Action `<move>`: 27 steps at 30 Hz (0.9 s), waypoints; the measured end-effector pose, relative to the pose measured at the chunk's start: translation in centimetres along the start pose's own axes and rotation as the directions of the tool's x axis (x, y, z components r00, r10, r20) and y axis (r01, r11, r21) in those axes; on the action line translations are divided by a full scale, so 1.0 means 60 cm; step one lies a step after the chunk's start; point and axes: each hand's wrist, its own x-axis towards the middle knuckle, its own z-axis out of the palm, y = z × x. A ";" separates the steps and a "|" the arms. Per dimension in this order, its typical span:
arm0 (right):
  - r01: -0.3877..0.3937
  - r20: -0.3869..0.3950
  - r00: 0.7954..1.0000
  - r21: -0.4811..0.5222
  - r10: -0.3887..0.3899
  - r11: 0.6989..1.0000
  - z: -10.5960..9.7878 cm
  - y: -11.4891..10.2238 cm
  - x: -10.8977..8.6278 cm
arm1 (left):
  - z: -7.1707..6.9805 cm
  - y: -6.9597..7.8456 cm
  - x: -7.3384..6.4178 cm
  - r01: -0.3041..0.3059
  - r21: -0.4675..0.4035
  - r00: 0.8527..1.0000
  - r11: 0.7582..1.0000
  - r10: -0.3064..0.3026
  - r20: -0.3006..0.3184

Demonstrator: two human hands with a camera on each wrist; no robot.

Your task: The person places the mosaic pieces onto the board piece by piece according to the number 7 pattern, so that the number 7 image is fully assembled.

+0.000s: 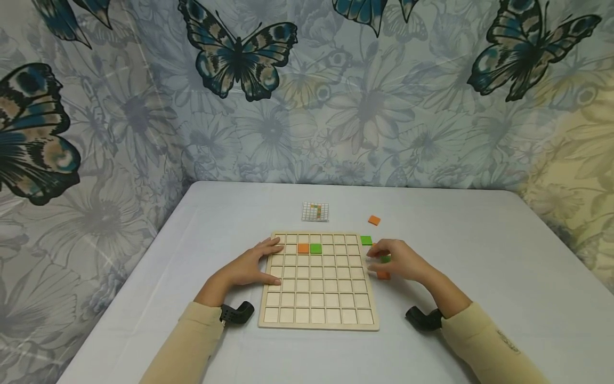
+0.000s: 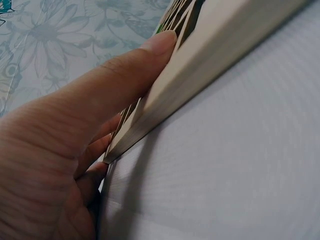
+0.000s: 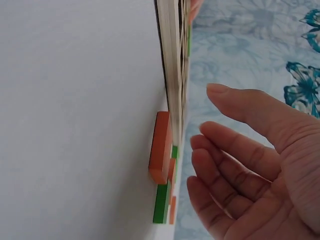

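A wooden grid board (image 1: 316,326) lies on the table, with an orange square tile (image 1: 303,248) and a green square tile (image 1: 315,248) side by side in its second row. My left hand (image 1: 247,265) rests on the board's left edge, thumb (image 2: 160,42) on the rim and fingers spread. Just off the right edge hovers my right hand (image 1: 400,260), its fingers loosely bent, thumb apart, nothing between them. Below it in the right wrist view are an orange tile (image 3: 160,147) and a green tile (image 3: 161,204); the hand partly hides these loose tiles in the head view.
Beyond the board lies a small card (image 1: 315,212) printed with a coloured grid pattern. Another green tile (image 1: 366,240) sits by the board's upper right corner, and a lone orange tile (image 1: 374,220) lies farther back. A butterfly-patterned curtain (image 1: 364,117) hangs behind the white table (image 1: 479,240).
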 end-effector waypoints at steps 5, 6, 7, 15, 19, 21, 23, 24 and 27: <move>-0.024 0.003 1.000 0.009 0.024 1.000 -0.005 0.011 -0.023 | 0.000 0.001 0.001 -0.002 -0.003 1.000 1.000 0.002 0.003; -0.023 -0.001 1.000 0.006 0.023 1.000 -0.006 0.012 -0.028 | 0.000 0.001 0.001 -0.002 -0.003 1.000 1.000 0.002 0.003; -0.014 -0.002 1.000 -0.001 0.014 1.000 -0.006 0.012 -0.031 | 0.000 0.001 0.000 -0.002 -0.001 1.000 1.000 0.002 0.002; 0.011 -0.021 1.000 -0.044 -0.012 0.999 -0.006 0.015 -0.044 | -0.001 0.002 -0.001 -0.001 -0.005 1.000 1.000 0.001 0.004; 0.021 -0.012 1.000 -0.044 -0.022 0.999 -0.004 0.018 -0.045 | -0.002 0.003 -0.002 0.002 -0.012 1.000 1.000 -0.002 0.008; 0.034 -0.009 0.999 -0.041 -0.035 0.999 -0.003 0.020 -0.046 | -0.001 0.003 -0.002 0.001 -0.011 1.000 1.000 -0.001 0.010; 0.045 -0.009 0.999 -0.041 -0.046 0.998 -0.002 0.022 -0.047 | -0.002 0.004 -0.002 -0.001 -0.013 1.000 1.000 0.001 0.010; 0.047 -0.011 0.999 -0.041 -0.047 0.998 -0.002 0.023 -0.048 | -0.002 0.004 -0.002 -0.003 -0.012 1.000 1.000 0.003 0.009; 0.039 -0.017 0.999 -0.042 -0.040 0.998 -0.001 0.023 -0.048 | -0.002 0.005 -0.001 -0.003 -0.016 1.000 1.000 0.004 0.007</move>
